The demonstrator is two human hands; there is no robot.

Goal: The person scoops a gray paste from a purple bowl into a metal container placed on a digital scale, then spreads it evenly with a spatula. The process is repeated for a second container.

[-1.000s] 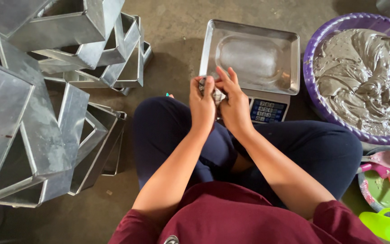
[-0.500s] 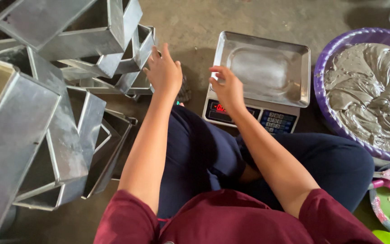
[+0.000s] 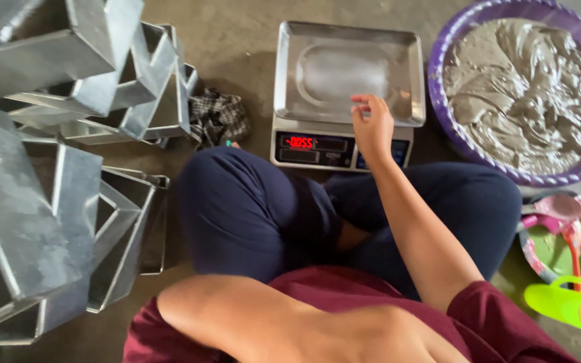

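Now the right hand (image 3: 373, 128) hovers, fingers (image 3: 361, 101) loosely curled and empty, just over the scale (image 3: 344, 144); its bare pan (image 3: 347, 70) lies beyond, likely awaiting a tin (image 3: 68, 47). Left hand unseen.

The left hand is not seen; only its upper arm (image 3: 257, 316) shows, cut off by the bottom edge. Just below the right hand's (image 3: 373, 128) fingers (image 3: 364, 102), part of the scale's (image 3: 344, 144) keypad is hidden. Well right of the fingers, the purple basin (image 3: 438, 101) is cut off by the frame's edge.
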